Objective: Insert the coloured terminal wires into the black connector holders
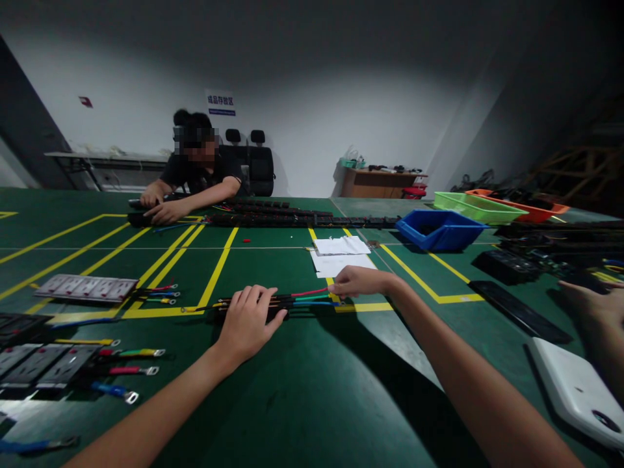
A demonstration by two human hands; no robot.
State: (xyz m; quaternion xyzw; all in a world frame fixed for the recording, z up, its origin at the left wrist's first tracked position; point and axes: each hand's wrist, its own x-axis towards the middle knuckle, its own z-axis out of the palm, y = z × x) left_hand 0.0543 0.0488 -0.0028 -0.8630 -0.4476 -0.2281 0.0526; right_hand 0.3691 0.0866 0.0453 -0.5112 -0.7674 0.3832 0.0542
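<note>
My left hand is curved over a black strip with several coloured wires along it, holding it against the green table. The fingers cover most of the strip. A thin wire with a ring terminal sticks out on its left side. From its right side run a red wire, a green wire and a blue wire. My right hand pinches the far end of the red wire between thumb and fingertips. The other wire ends lie just below these fingers.
White papers lie beyond my right hand. On the left are socket strips with ring-ended leads. A blue bin, a green tray and a white case are on the right. A co-worker works opposite; another person's hand is at right.
</note>
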